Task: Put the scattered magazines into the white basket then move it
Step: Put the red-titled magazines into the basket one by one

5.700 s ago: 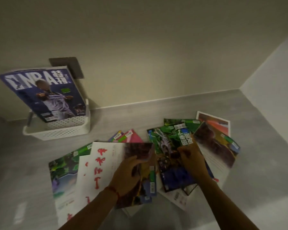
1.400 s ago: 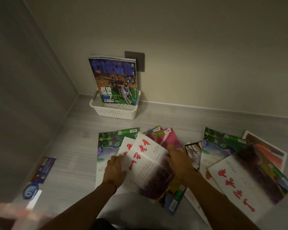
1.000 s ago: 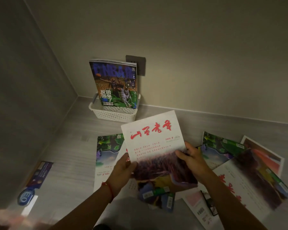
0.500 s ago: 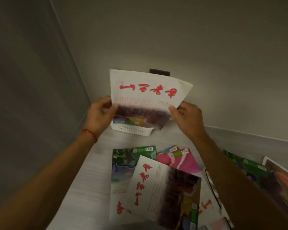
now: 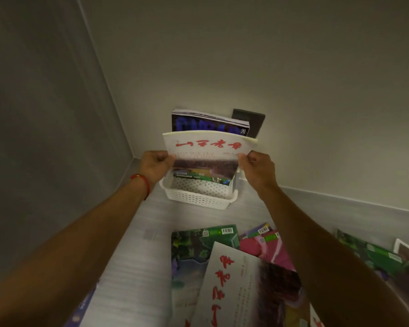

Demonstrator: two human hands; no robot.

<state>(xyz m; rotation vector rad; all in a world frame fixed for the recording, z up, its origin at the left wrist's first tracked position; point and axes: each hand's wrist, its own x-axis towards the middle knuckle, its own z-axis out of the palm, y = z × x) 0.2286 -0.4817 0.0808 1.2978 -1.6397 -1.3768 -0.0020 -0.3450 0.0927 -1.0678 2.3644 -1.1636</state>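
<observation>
Here we count at least five loose magazines spread on the floor. One white basket near the floor's back corner holds dark magazines upright. Our left hand and right hand pinch one white magazine over it.

A dark wall plate sits low on the pale back wall, and the room reads outward from it. Left of the plate, the back wall meets a greyer side wall at a corner running down to the floor. Below the plate lies a grey, wood-grained floor, edged by a low skirting to the plate's right. The light is dim, brightest on the wall near the plate.
</observation>
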